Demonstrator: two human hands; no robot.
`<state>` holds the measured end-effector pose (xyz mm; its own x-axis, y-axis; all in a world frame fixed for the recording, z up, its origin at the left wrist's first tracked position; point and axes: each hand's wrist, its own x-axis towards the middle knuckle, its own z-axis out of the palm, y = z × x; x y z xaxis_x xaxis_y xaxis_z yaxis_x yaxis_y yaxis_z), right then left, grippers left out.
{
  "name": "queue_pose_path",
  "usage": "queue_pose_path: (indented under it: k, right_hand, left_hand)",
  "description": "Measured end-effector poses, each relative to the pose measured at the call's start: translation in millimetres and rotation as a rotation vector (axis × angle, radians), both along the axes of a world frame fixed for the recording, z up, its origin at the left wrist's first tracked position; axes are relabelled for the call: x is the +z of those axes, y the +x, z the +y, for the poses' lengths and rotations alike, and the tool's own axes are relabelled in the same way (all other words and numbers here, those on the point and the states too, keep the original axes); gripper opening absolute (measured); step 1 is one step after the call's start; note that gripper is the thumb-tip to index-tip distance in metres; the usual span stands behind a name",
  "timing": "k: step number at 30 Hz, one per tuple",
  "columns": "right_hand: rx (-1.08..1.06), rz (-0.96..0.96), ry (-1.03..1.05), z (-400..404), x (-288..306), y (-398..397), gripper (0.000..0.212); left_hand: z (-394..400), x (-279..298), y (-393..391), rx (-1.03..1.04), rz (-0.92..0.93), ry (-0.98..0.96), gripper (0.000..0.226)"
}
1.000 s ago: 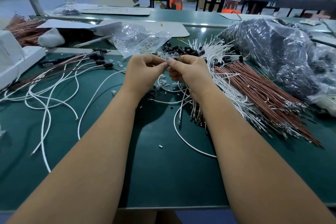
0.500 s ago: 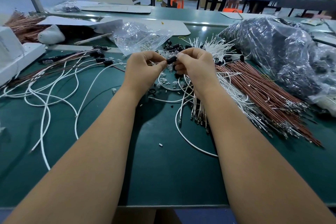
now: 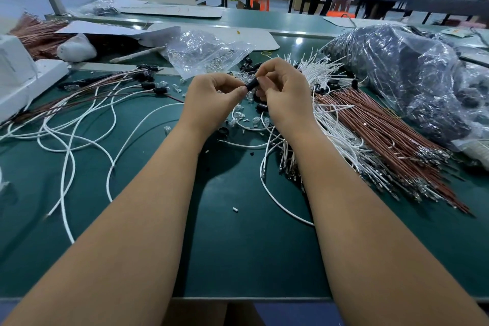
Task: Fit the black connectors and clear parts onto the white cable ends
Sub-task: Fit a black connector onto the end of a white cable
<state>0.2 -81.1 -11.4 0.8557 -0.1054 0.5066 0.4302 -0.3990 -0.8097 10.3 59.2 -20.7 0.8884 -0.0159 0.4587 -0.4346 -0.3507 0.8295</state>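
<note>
Green bench top (image 3: pixel 238 246), bare in front and crowded toward the back.

Both hands meet above the clutter: the right hand (image 3: pixel 287 95) pinches a black connector (image 3: pixel 252 84) and the left hand (image 3: pixel 211 99) pinches at its end. Loose white cables (image 3: pixel 79 127) sprawl left; a bundle of white and brown wires (image 3: pixel 370 135) fills the right, clear parts (image 3: pixel 254 120) scattered below the hands.
</note>
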Motion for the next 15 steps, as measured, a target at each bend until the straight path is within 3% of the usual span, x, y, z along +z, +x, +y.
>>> queue_pose_path:
  k: [11, 15]
  right_hand:
    - [0.011, -0.024, 0.053, 1.5, 3.6, -1.5, 0.016]
    - [0.020, 0.014, 0.114, 1.5, 2.8, -1.9, 0.023]
  left_hand:
    - [-2.7, -0.8, 1.3, 0.034, -0.008, -0.019, 0.003]
    - [-4.0, -1.1, 1.8, 0.051, -0.010, -0.030, 0.004]
